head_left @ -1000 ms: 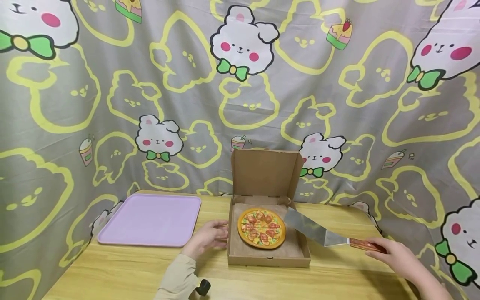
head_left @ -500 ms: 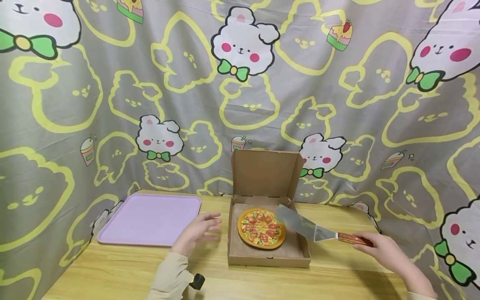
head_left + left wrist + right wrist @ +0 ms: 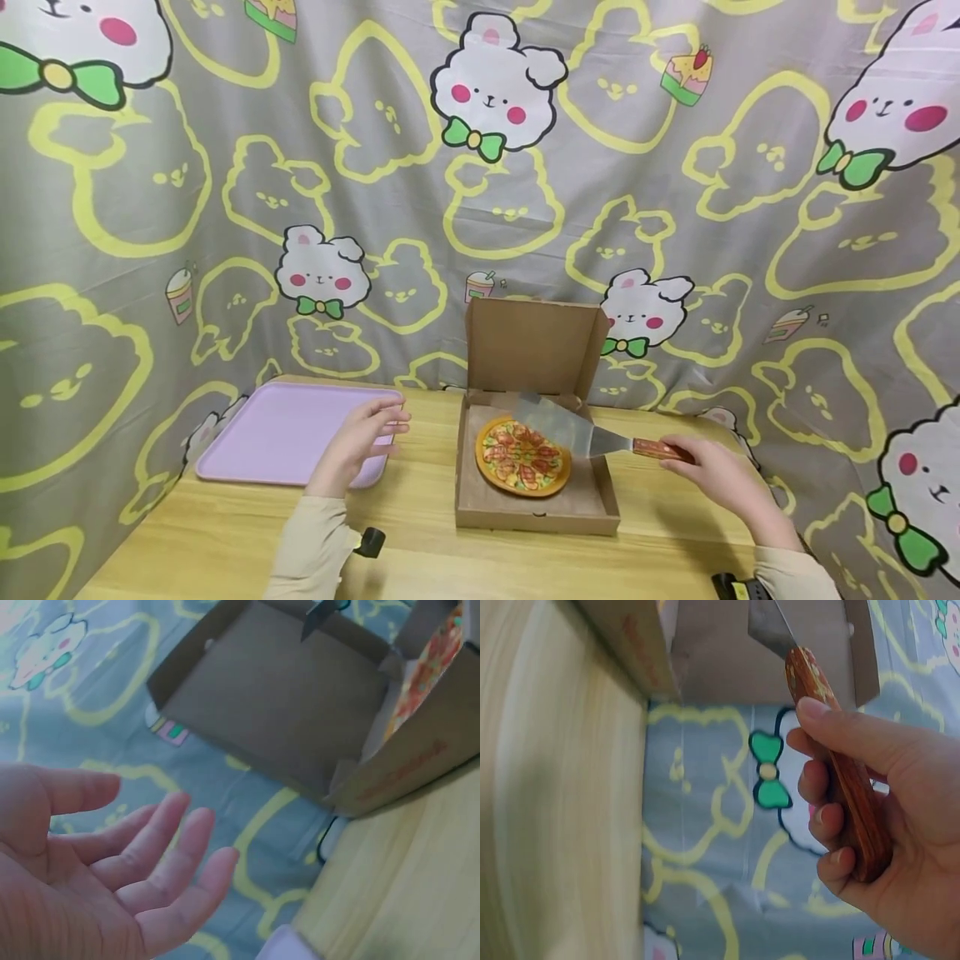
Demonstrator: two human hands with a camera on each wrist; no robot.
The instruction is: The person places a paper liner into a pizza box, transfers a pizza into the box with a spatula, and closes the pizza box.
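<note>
A wide metal spatula [image 3: 558, 427] with a wooden handle is gripped in my right hand [image 3: 712, 471]; its blade hangs over the upper right part of a pizza [image 3: 522, 467]. The pizza lies on brown paper in an open cardboard box [image 3: 536, 522] whose lid stands upright behind it. In the right wrist view the fingers and thumb of the right hand [image 3: 885, 802] wrap round the handle. My left hand [image 3: 356, 446] holds nothing, in front of the right side of a purple tray [image 3: 262, 433]. Its fingers are loosely bent in the left wrist view.
The wooden table [image 3: 420, 550] carries the box in the middle and the tray at the left. A grey patterned curtain [image 3: 405, 200] hangs close behind the table and along its sides. The raised lid [image 3: 532, 346] stands near the curtain.
My left hand has drawn away from the box, moving left toward the tray. The right hand has brought the spatula left, so its blade now covers part of the pizza.
</note>
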